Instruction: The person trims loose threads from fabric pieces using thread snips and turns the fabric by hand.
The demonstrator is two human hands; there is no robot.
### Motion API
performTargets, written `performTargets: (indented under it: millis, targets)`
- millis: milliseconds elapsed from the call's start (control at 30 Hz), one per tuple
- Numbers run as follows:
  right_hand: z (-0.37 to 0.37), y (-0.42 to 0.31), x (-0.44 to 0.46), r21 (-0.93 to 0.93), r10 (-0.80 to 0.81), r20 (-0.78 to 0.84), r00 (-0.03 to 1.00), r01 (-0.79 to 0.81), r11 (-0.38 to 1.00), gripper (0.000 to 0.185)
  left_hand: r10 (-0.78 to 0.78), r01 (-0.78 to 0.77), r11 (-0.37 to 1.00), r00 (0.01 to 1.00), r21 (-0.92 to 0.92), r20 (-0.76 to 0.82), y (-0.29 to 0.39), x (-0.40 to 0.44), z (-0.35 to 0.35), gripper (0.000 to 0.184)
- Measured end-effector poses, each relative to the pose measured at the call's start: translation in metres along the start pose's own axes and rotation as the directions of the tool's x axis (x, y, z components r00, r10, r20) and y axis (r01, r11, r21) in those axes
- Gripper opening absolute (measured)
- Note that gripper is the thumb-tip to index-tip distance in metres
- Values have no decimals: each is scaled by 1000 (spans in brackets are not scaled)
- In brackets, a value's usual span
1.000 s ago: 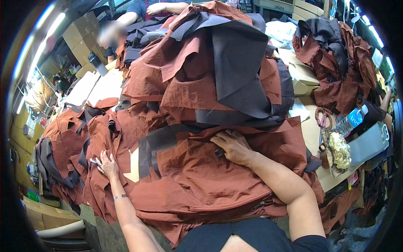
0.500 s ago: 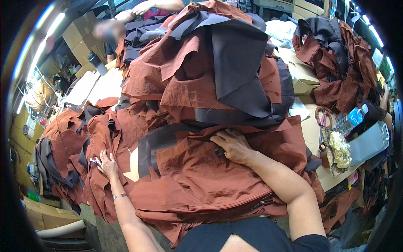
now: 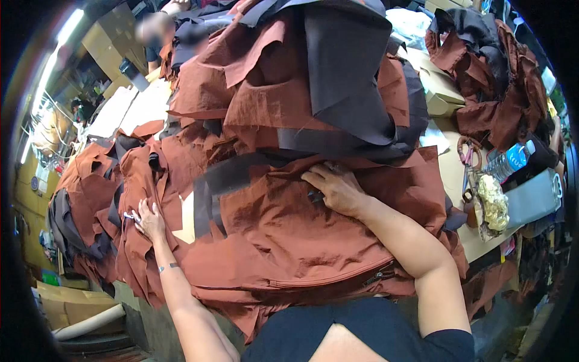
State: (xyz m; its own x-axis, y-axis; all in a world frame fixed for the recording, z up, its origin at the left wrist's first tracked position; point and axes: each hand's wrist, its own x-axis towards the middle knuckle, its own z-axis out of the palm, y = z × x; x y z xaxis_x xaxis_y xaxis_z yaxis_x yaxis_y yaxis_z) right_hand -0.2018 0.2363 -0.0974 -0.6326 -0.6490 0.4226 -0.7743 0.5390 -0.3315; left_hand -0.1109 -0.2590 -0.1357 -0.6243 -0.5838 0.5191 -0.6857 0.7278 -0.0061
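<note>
Head view tips down, lifting the scene in frame

In the head view, a far person's arm now shows only a little at the top edge, while both hands keep their places on the rust cloth. That cloth, with a zip along its near edge, spreads over the desk, whose tan surface shows at the right. Left hand: fingers apart, resting on cloth; a small pale thing at its fingertips is too small to name. Right hand: fingers bent on the cloth near its far edge; I cannot tell whether they pinch it. Behind rises a pile of rust and dark pieces.

A strip lamp lights the upper left, above a yellow wall.

Cartons stand at the upper left, near a dark tumbler. At right, a clear bottle leans beside a grey container, near yellow foam; their contents are unclear.

The bottle's blue label appears to read "true".
</note>
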Motion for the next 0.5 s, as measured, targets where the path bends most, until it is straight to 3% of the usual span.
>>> performTargets:
  millis: [167,500]
  targets:
    - [1,-2,-3,22,31,87,996,-33,999,37,27,-28,1000,999,12,22,-5,-5,-2,39]
    - [-2,0,1,20,-6,43,999,5,1000,35,-8,8,1000,1000,-13,-30,3,-2,0,38]
